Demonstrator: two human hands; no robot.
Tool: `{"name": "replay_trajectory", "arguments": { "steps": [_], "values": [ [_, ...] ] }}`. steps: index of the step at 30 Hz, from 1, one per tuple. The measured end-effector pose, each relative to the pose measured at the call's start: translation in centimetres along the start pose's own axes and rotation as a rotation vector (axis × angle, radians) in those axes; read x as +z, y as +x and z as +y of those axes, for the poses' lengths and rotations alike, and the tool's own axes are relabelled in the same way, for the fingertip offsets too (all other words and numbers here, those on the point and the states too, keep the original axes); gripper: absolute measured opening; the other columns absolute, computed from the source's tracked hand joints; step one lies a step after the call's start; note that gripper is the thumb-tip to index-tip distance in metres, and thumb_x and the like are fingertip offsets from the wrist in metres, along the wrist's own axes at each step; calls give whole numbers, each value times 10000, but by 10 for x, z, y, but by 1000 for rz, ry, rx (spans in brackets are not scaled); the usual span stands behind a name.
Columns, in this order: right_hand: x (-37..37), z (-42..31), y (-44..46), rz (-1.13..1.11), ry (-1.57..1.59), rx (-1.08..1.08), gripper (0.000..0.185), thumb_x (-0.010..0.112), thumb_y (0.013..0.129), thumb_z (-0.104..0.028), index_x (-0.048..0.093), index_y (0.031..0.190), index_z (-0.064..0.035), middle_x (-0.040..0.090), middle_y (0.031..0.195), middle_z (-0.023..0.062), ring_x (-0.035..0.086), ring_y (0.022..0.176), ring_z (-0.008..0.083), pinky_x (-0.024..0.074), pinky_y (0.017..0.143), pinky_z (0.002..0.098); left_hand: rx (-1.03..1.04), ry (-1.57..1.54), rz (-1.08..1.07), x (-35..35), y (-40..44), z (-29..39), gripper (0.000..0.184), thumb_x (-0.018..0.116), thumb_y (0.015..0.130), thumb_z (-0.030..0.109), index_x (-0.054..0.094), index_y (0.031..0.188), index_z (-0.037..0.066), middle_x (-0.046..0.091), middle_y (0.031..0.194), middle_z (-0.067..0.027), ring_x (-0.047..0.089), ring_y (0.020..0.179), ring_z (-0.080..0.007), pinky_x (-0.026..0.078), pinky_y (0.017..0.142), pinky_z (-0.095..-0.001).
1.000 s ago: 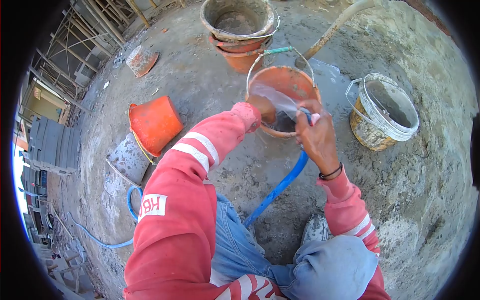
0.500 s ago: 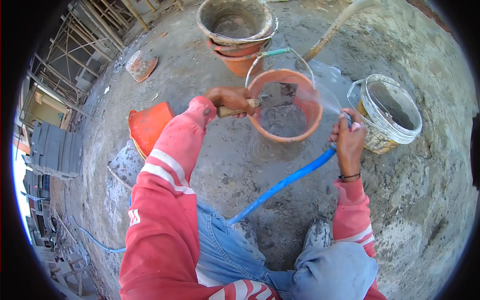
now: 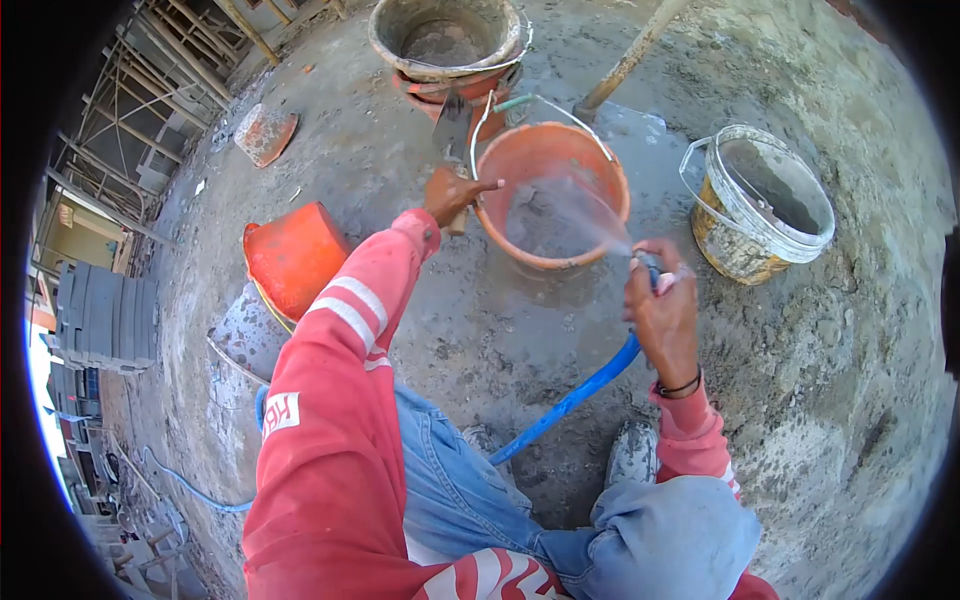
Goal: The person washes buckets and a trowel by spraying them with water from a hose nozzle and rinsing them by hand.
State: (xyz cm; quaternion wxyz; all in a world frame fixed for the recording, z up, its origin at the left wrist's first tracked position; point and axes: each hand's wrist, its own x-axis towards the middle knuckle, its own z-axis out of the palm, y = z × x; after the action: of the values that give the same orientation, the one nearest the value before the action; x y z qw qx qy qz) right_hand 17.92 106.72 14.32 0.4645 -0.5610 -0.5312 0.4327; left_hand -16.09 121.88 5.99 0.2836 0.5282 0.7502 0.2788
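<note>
My left hand (image 3: 450,194) is closed around the wooden handle of a trowel (image 3: 454,122), its dark blade pointing away beside the stacked buckets. One finger stretches out to the rim of an orange bucket (image 3: 553,262). My right hand (image 3: 664,308) grips the end of a blue hose (image 3: 575,395), and water sprays from it into that bucket. Grey, wet residue covers the bucket's bottom. Its wire handle (image 3: 560,108) stands up at the far side.
Stacked dirty buckets (image 3: 385,45) stand beyond. A white-rimmed bucket (image 3: 745,225) is at right, and a red-orange bucket (image 3: 300,262) lies tipped at left. A pole (image 3: 632,55) meets the wet concrete floor behind. Grey blocks (image 3: 105,318) are piled far left.
The trowel blade has swung out of the bucket to its far left side. My right hand has moved left and nearer the bucket, with the spray now going into it.
</note>
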Motion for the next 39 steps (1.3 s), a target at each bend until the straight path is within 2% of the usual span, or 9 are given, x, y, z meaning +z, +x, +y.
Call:
{"name": "replay_trajectory", "arguments": {
  "steps": [3,8,12,17,22,23,29,35,39],
  "values": [
    [2,-3,-10,-48,-80,-63,146,589,958,-117,616,1076,-36,570,625,23,530,495,89,429,460,293,-20,-317,-163,13,16,-14,413,888,695,324,719,814,-33,715,816,-141,672,619,-236,531,563,-375],
    [-30,-14,-6,27,81,54,158,593,955,-119,620,1085,-33,574,631,23,541,515,90,431,477,289,-412,-705,-235,19,19,21,167,699,806,73,630,938,-3,583,794,-76,626,684,-215,561,571,-377],
    [-47,3,-10,97,130,125,163,593,953,-117,621,1091,-34,575,637,27,552,531,95,435,492,292,-287,-707,-215,47,23,97,169,698,813,137,609,896,21,566,760,-71,583,603,-218,511,539,-388],
    [-57,30,-10,215,29,-36,165,596,953,-115,621,1095,-33,597,695,68,563,563,120,457,553,327,170,-302,79,88,51,108,199,697,788,171,567,832,28,594,733,-81,588,583,-206,480,525,-399],
    [-64,66,-16,261,114,45,151,599,955,-95,609,1085,-20,580,699,66,550,569,120,446,558,338,773,451,322,88,-34,181,324,713,725,172,598,965,-11,671,766,-215,678,711,-410,514,667,-533],
    [-65,75,-19,274,106,46,149,598,956,-90,605,1087,-19,574,691,59,546,566,115,442,548,334,787,455,280,94,-32,177,339,719,730,184,621,998,0,685,828,-263,666,797,-478,517,727,-550],
    [-72,73,-26,184,376,88,155,588,965,-45,582,1119,-34,528,656,-5,504,552,69,404,501,280,551,558,241,89,-11,169,433,735,735,212,651,1110,13,712,866,-249,697,850,-452,541,756,-532],
    [-54,63,-17,131,273,-101,152,599,957,-54,593,1106,-22,535,704,36,479,581,93,400,527,309,806,616,334,72,-6,158,388,734,710,160,621,1066,54,713,871,-211,689,822,-456,542,727,-538],
    [-49,55,-12,113,295,-118,161,609,949,-50,601,1108,-30,514,720,46,449,593,98,381,530,312,757,668,444,46,-9,179,371,755,717,202,639,1047,78,715,818,-190,702,772,-410,543,712,-516]
  ]
}}
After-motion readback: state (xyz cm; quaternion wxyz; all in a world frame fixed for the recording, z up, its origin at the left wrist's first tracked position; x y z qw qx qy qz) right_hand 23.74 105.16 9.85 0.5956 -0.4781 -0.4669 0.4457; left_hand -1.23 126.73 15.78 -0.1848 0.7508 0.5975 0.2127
